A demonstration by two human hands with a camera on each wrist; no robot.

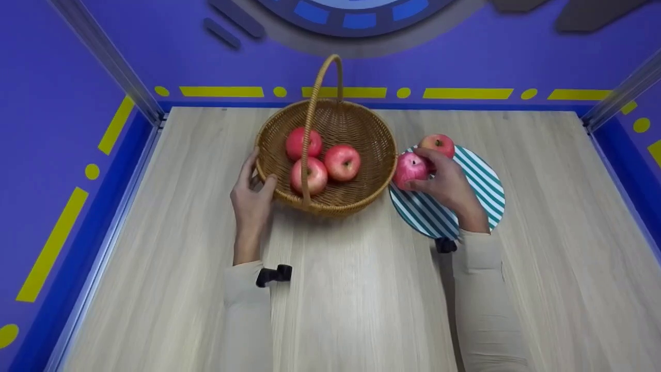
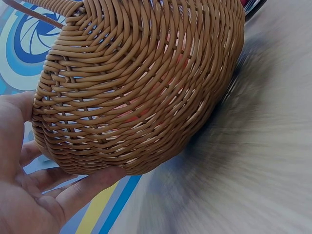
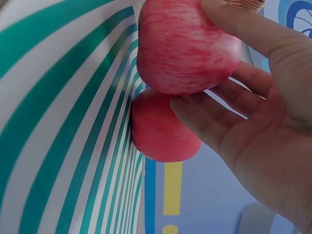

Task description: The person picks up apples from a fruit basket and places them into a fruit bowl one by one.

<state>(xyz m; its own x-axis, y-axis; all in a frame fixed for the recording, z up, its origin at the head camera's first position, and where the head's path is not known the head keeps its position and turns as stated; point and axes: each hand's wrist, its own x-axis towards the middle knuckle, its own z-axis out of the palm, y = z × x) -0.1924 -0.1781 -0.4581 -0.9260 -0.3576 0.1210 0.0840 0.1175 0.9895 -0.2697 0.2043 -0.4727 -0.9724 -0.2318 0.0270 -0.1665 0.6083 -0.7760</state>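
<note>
A wicker basket (image 1: pixel 369 132) with a tall arched handle stands toward the back. Three red apples lie in it, one at the back left (image 1: pixel 297 143), one in front (image 1: pixel 316 177) and one to the right (image 1: pixel 343 163). My left hand (image 1: pixel 251 199) holds the basket's left side, thumb and fingers spread around the outer wall (image 2: pixel 136 87). On the right, my right hand (image 1: pixel 450 185) pinches a red apple (image 3: pixel 187 46) between thumb and fingers, over the left part of a green-and-white striped plate (image 1: pixel 488 181). Behind it, another apple (image 3: pixel 163 129) sits at the plate's back edge.
The light wooden table (image 1: pixel 351 289) is bounded by blue-purple panels (image 1: pixel 232 67) at the back and both sides. The plate sits close against the basket's right side. A black strap (image 1: pixel 273 275) shows at my left wrist.
</note>
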